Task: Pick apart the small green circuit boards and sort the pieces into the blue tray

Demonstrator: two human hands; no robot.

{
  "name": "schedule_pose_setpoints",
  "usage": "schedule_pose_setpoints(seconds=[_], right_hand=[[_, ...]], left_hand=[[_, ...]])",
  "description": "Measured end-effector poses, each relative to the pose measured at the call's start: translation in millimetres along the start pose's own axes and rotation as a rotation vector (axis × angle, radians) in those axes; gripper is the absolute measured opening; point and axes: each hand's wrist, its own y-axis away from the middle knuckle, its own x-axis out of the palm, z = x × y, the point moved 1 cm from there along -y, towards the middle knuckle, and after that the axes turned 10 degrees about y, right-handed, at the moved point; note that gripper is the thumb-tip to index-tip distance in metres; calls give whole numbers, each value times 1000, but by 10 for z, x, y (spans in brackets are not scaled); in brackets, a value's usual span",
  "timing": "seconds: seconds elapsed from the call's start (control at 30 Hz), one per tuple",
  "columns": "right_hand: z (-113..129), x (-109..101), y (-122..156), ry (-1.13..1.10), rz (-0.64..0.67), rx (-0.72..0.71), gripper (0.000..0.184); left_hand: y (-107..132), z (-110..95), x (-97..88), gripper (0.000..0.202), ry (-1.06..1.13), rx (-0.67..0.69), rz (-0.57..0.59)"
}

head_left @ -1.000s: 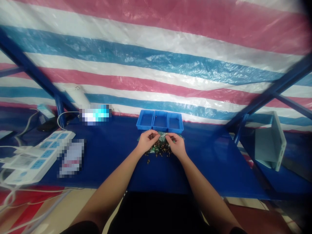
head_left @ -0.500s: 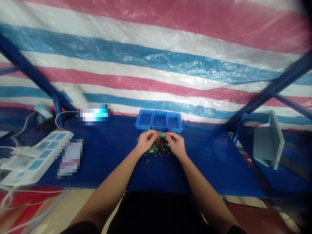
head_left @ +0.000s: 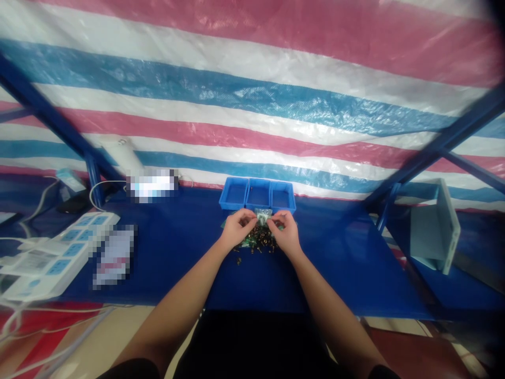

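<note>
Hands both close to the blue bins (head_left: 257, 196), 3 compartments in a row at the back of the blue table (head_left: 347, 263). Left hand (head_left: 236, 231) just in front of the bins' left compartment, thumb + forefinger pinching the left edge of a small clear bag (head_left: 263, 215), other fingers curled under. Right hand (head_left: 286, 234) in front of the right compartment, same pinch on the bag's right edge. Bag is held up between the hands, just in front of the mid compartment. Its contents are too small to tell. Pile of small parts (head_left: 258, 243), green/brass, on the table under the hands, near side of the bins, w/ a few strays at its left edge. White power strip (head_left: 59, 252) well left of the bins, grey box (head_left: 437, 226) well right, striped tarp (head_left: 252, 105) behind.
</note>
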Motion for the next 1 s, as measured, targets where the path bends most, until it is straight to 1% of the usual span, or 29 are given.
schedule_pose_setpoints(seconds=[0.17, 0.43, 0.6, 0.83, 1.0], right_hand=[[4, 3, -12, -6, 49, -1, 29], [-42, 4, -19, 2, 40, 12, 25], [-30, -4, -18, 11, 37, 25, 23], [-27, -4, -18, 12, 30, 26, 22], [-16, -17, -20, 25, -24, -40, 21]], left_hand=[[-9, 0, 3, 28, 32, 15, -40], [-2, -27, -9, 36, 9, -20, -21], [-16, -21, -17, 26, -24, 1, -53], [-15, 7, -23, 23, -84, 41, -60], [-22, -21, -17, 20, -132, 109, -72]])
